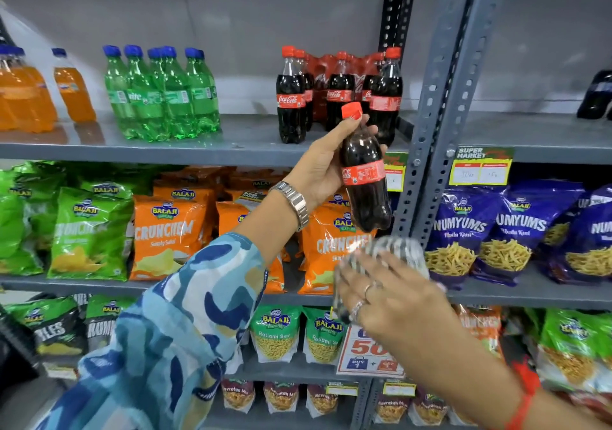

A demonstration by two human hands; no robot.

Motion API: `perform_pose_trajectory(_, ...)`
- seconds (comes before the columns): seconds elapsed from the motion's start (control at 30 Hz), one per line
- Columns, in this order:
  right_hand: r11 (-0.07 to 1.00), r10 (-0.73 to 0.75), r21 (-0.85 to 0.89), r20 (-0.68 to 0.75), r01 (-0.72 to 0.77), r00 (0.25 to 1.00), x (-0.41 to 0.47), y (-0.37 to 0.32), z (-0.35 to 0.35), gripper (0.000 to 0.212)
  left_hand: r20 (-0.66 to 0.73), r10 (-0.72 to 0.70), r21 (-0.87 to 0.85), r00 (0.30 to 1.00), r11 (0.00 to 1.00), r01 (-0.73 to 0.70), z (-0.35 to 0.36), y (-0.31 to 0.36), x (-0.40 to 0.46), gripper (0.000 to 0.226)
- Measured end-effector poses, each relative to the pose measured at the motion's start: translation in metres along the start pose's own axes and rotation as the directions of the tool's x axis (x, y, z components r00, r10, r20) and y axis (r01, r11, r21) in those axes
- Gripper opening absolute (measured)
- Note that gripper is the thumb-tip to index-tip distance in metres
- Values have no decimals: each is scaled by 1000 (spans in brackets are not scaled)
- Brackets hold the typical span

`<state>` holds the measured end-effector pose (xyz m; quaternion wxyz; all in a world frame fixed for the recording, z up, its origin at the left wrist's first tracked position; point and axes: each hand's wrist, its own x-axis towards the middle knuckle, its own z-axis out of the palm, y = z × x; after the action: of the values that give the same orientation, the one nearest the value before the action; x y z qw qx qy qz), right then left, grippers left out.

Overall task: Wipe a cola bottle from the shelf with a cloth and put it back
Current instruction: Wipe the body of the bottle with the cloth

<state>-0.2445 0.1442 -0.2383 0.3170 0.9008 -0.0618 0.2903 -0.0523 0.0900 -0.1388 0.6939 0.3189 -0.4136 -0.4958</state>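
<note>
dark cola bottle (pixel 364 178) within left hand (pixel 318 171) fingers (pixel 356 123)

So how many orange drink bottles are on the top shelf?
3 I can make out: two crowded together at the far left, orange bottle and its neighbour, and a separate one just right of them. More may be hidden behind or past the picture's edge.

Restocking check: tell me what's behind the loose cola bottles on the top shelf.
Behind the upright red-capped cola bottles sits a red shrink-wrapped cola pack. Its lower part is covered, so its bottle count cannot be seen.
</note>
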Motion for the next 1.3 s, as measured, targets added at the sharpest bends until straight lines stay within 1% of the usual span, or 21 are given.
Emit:
perform_pose_trajectory(0.03,1000,10,-28,-83,-12,996,7,5,-8,28,-6,1,4,1000,1000,-1,0,-1,0,14)
perform_pose_trajectory(0.1,984,94,-132,-166,-117,982,26,16,-13,41,9,2,-4,1000,1000,-2,1,-4,0,15)
perform_pose_trajectory(0.17,966,152,-191,-118,-173,981,31,18,-3,44,38,5,-40,999,999,-4,3,-7,0,17)
perform_pose_trajectory(0.23,976,124,-184,29,-117,992,20,8,8,25,62,20,-55,998,998,-16,0,-7,1,19)
perform_pose_trajectory(0.27,990,79,-119,76,-69,994,9,3,11,27,77,31,-67,997,997,-26,-2,-6,1,20)
perform_pose_trajectory(0.3,999,47,-22,115,-45,992,-2,0,10,44,97,42,-92,994,995,-33,-4,-4,2,21)
perform_pose_trajectory(0.33,996,57,67,110,-65,992,-12,0,3,54,116,49,-122,992,992,-34,-6,-2,2,21)
perform_pose_trajectory(0.4,984,91,159,-100,-74,991,-13,5,-15,44,136,40,-161,990,987,-17,-6,-1,2,25)
perform_pose_trajectory(0.43,973,159,200,-230,-113,960,-10,10,-22,42,140,28,-169,990,986,-4,-4,-1,2,27)
perform_pose_trajectory(0.47,950,252,255,-294,-178,922,-5,16,-26,47,144,17,-174,989,985,8,-2,-2,2,28)
perform_pose_trajectory(0.5,921,331,310,-305,-236,893,2,22,-26,53,155,11,-178,988,984,17,1,-2,1,29)
perform_pose_trajectory(0.57,873,431,366,-271,-322,861,9,20,-17,60,174,9,-176,985,984,22,7,-4,0,29)
perform_pose_trajectory(0.6,872,432,358,-246,-333,868,8,14,-10,61,193,17,-173,981,985,17,10,-5,-1,29)
perform_pose_trajectory(0.7,918,298,324,-183,-229,937,-9,-5,2,64,228,37,-175,973,985,4,10,-6,-3,29)
perform_pose_trajectory(0.77,907,238,392,-180,-153,954,-20,-10,-4,59,218,52,-203,975,979,-7,6,-7,-5,30)
perform_pose_trajectory(0.87,827,375,528,-268,-191,887,-16,4,-13,57,171,66,-219,983,975,-27,2,-9,-4,35)
perform_pose_trajectory(0.97,787,508,528,-260,-319,821,3,20,-11,65,186,72,-221,980,975,-30,3,-11,-4,36)
perform_pose_trajectory(1.07,809,440,506,-183,-299,879,-4,12,1,66,233,86,-196,969,980,-40,-1,-13,-4,32)
perform_pose_trajectory(1.13,774,371,592,-138,-224,918,-17,6,-2,66,256,84,-190,963,981,-35,-5,-14,-4,31)
perform_pose_trajectory(1.2,690,423,700,-183,-185,888,-20,8,-9,61,281,77,-222,957,975,-13,-8,-16,-5,32)
perform_pose_trajectory(1.3,610,595,765,-272,-205,756,-1,21,-10,53,308,58,-259,950,966,25,-6,-18,-5,31)
